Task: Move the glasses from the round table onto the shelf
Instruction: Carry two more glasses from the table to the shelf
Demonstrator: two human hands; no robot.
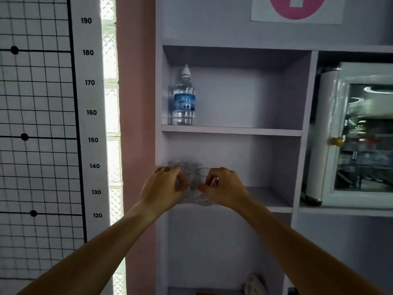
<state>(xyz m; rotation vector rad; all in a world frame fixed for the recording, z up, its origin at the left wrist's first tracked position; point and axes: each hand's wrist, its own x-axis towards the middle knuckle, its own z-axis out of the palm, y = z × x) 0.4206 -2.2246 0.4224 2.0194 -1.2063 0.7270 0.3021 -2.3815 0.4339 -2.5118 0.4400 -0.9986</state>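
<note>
Both hands are at the front left of the pale lilac shelf, middle compartment, each with a clear drinking glass. The left hand has its fingers curled round the left clear tumbler, thumb across the near side; the right hand pinches the right clear tumbler with thumb low and fingertips near the rim. Both glasses stand upright — long axis vertical — side by side and close enough that I cannot tell whether they touch. Their bases sit at or just over the front edge of the board; whether they bear on it yet is hard to say through the glass. A third clear glass appears to stand just behind them, deeper in the compartment.

The relation that counts: the free space lies straight ahead of each grip and to the right, while the third glass blocks the back left. Each hand is nearest its own glass, so my judgement is that both set down and let go, fingers drawing back towards the person

On the board above stands a clear plastic water bottle with a blue label
</note>
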